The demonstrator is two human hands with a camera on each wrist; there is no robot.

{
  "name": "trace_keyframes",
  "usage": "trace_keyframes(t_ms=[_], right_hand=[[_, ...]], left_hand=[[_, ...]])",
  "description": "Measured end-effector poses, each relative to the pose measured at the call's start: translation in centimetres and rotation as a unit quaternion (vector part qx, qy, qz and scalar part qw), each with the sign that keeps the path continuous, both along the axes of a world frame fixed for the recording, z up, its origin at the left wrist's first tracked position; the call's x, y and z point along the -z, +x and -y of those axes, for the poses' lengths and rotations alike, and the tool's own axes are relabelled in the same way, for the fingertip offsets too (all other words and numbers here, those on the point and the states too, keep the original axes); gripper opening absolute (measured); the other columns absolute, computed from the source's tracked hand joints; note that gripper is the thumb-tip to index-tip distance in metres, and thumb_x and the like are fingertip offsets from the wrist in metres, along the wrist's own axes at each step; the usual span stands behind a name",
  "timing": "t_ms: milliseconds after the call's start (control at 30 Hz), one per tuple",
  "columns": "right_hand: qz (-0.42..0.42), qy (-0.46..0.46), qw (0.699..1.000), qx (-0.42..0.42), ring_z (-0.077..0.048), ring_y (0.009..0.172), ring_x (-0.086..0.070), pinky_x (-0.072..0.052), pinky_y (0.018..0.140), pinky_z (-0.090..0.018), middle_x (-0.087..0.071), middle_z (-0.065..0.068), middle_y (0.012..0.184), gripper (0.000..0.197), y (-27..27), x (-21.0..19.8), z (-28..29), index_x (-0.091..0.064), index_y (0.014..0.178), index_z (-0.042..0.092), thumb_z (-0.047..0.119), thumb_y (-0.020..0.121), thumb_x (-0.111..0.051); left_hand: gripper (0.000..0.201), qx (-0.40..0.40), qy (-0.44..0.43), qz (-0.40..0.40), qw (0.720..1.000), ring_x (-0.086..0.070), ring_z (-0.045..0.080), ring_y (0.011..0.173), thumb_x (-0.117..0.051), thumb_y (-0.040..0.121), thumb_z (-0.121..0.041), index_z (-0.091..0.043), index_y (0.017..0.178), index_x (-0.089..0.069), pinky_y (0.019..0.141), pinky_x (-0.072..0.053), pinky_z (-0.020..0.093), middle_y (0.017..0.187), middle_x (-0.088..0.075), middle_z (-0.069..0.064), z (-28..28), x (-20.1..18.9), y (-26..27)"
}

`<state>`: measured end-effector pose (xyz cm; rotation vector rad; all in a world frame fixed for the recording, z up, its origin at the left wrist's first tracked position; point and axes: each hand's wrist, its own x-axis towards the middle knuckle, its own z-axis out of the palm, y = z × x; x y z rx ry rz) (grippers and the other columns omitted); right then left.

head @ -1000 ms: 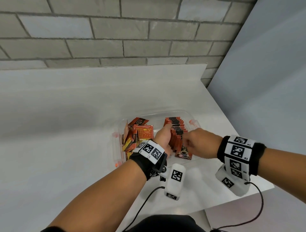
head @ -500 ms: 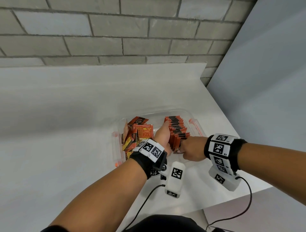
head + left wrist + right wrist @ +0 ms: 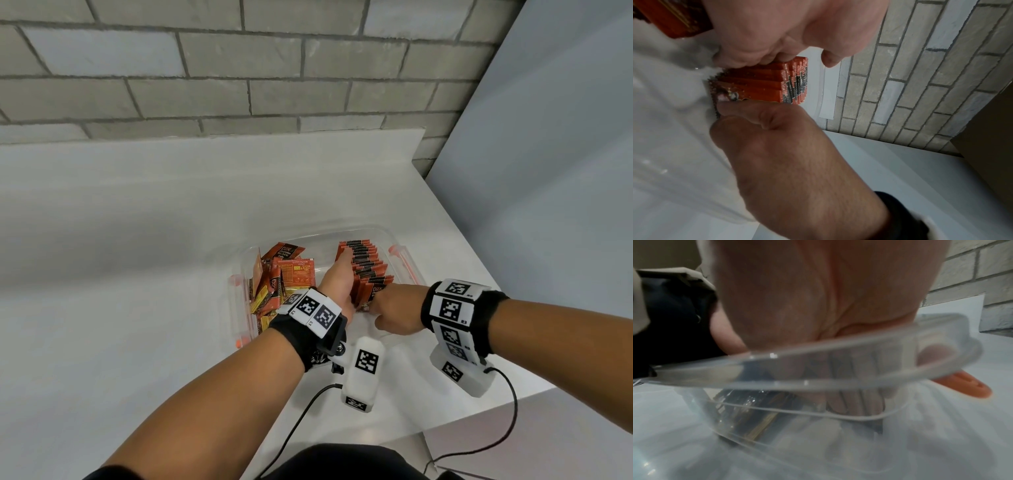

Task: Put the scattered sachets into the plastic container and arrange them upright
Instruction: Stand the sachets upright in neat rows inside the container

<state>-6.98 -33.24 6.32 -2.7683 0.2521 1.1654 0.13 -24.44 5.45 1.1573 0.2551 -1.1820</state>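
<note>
A clear plastic container [image 3: 376,231] stands on the white table. A row of upright orange sachets [image 3: 368,267] fills its right half, and loose sachets [image 3: 284,274] lie jumbled in its left half. My left hand [image 3: 342,263] lies along the row's left side with its fingers flat against it. In the left wrist view these fingers [image 3: 748,55] press the row [image 3: 764,81] while the thumb stays free. My right hand [image 3: 378,303] is at the row's near end, fingers curled, thumb [image 3: 756,110] on the front sachet. The right wrist view looks through the container's rim [image 3: 818,353].
Orange clips [image 3: 402,260] sit on the container's short sides, one seen close [image 3: 822,382]. The table's right edge [image 3: 479,260] runs just beyond the container. A brick wall [image 3: 239,68] stands behind. Camera cables [image 3: 301,411] hang by my arms.
My right hand has moved left and brought a sachet against the near end of the upright row. My left hand has stayed along the row's side.
</note>
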Motion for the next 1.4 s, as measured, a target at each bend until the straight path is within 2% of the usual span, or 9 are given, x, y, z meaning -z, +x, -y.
trace_keyframes(t_ms=[167,300,400,500,633,933,1133,1300,1400], right_hand=[[-0.029,-0.022,0.999,-0.036,-0.023,0.086,-0.053,-0.044,0.078,-0.03,-0.057,-0.01,0.093,0.021,0.5,-0.1,-0.4,-0.053,0.087,0.005,0.02,0.096,-0.041],[-0.012,-0.027,0.999,-0.035,-0.025,0.095,-0.058,-0.046,0.083,-0.031,-0.063,-0.013,0.105,0.026,0.5,0.1,-0.4,-0.059,0.103,0.001,0.02,0.095,-0.043],[0.004,-0.017,0.999,-0.036,-0.026,0.093,-0.058,-0.046,0.083,-0.032,-0.064,-0.015,0.105,0.028,0.3,0.0,-0.3,-0.061,0.105,0.0,0.018,0.094,-0.043],[0.007,-0.01,0.999,-0.04,-0.024,0.082,-0.052,-0.043,0.075,-0.031,-0.059,-0.014,0.088,0.029,0.1,-0.1,-0.2,-0.063,0.096,-0.002,0.017,0.095,-0.042],[0.009,-0.013,0.999,-0.041,-0.022,0.079,-0.049,-0.036,0.07,-0.027,-0.054,-0.01,0.083,0.029,0.1,-0.4,-0.4,-0.064,0.094,-0.002,0.015,0.095,-0.041],[0.022,-0.013,0.999,-0.038,-0.019,0.083,-0.05,-0.04,0.074,-0.024,-0.063,-0.012,0.099,0.026,0.4,-0.6,-0.4,-0.062,0.107,0.0,0.011,0.095,-0.042],[0.05,0.018,0.998,-0.021,-0.024,0.092,-0.057,-0.039,0.072,-0.022,-0.065,-0.013,0.108,0.03,0.0,-1.4,0.1,-0.063,0.112,-0.001,0.013,0.097,-0.041],[0.046,0.035,0.998,0.009,-0.024,0.099,-0.062,-0.05,0.087,-0.032,-0.068,-0.01,0.108,0.029,-0.6,-1.7,0.8,-0.067,0.108,0.004,0.016,0.095,-0.044],[0.058,0.032,0.998,0.014,-0.024,0.096,-0.063,-0.051,0.085,-0.033,-0.069,-0.01,0.105,0.03,-0.7,-1.8,0.8,-0.068,0.107,0.005,0.017,0.095,-0.042]], left_hand=[[0.048,-0.003,-0.001,-0.007,1.0,-0.065,0.027,0.107,-0.045,0.098,-0.047,-0.014,0.129,-0.058,0.083,-0.052,0.036,0.119,-0.066,0.014,0.2,0.5,0.0],[0.047,-0.007,-0.001,0.001,1.0,-0.064,0.028,0.107,-0.045,0.099,-0.046,-0.013,0.129,-0.057,0.088,-0.051,0.038,0.12,-0.066,0.015,0.5,0.9,0.0],[0.044,-0.011,-0.006,-0.004,1.0,-0.067,0.028,0.1,-0.043,0.1,-0.044,-0.012,0.125,-0.06,0.08,-0.054,0.035,0.113,-0.069,0.014,0.6,1.1,0.1],[0.043,-0.012,-0.001,-0.001,1.0,-0.067,0.022,0.087,-0.041,0.1,-0.044,-0.014,0.123,-0.061,0.069,-0.052,0.029,0.101,-0.07,0.009,0.7,1.1,0.0],[0.043,-0.015,0.007,-0.001,1.0,-0.065,0.02,0.084,-0.041,0.1,-0.044,-0.015,0.127,-0.058,0.064,-0.05,0.029,0.113,-0.067,0.011,0.8,1.0,0.0],[0.045,-0.021,0.01,-0.012,1.0,-0.065,0.023,0.09,-0.044,0.099,-0.044,-0.012,0.127,-0.058,0.071,-0.05,0.033,0.118,-0.066,0.013,0.7,0.8,0.0],[0.044,-0.016,-0.005,-0.013,1.0,-0.066,0.02,0.088,-0.041,0.1,-0.044,-0.014,0.127,-0.059,0.064,-0.051,0.029,0.118,-0.067,0.011,0.5,0.7,0.0],[0.044,-0.016,-0.014,-0.014,1.0,-0.066,0.023,0.095,-0.041,0.101,-0.042,-0.013,0.128,-0.058,0.074,-0.053,0.031,0.12,-0.066,0.013,0.4,0.7,0.0],[0.046,0.012,-0.01,-0.008,1.0,-0.058,0.025,0.116,-0.036,0.102,-0.044,-0.014,0.131,-0.056,0.091,-0.039,0.034,0.129,-0.061,0.011,0.2,0.4,0.0]])
